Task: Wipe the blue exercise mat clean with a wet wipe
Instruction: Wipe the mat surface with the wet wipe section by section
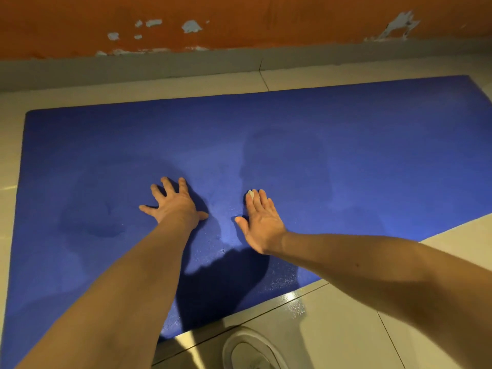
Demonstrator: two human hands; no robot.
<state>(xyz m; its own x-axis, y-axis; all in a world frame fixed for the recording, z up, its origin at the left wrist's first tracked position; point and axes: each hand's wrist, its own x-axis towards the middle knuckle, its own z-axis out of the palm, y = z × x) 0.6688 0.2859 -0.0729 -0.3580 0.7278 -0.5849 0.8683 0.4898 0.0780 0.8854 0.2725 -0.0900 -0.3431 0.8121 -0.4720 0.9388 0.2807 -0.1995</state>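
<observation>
The blue exercise mat lies flat on the tiled floor and fills most of the view, with darker damp patches on it. My left hand rests flat on the mat with its fingers spread. To its right, my right hand lies with straight fingers on the mat. A small bit of the white wet wipe shows under its fingertips; the rest of the wipe is hidden by the hand.
Pale floor tiles surround the mat, with a wet sheen near its front edge. A white shoe stands on the tiles at the bottom. An orange wall with peeling paint and a grey skirting run behind the mat.
</observation>
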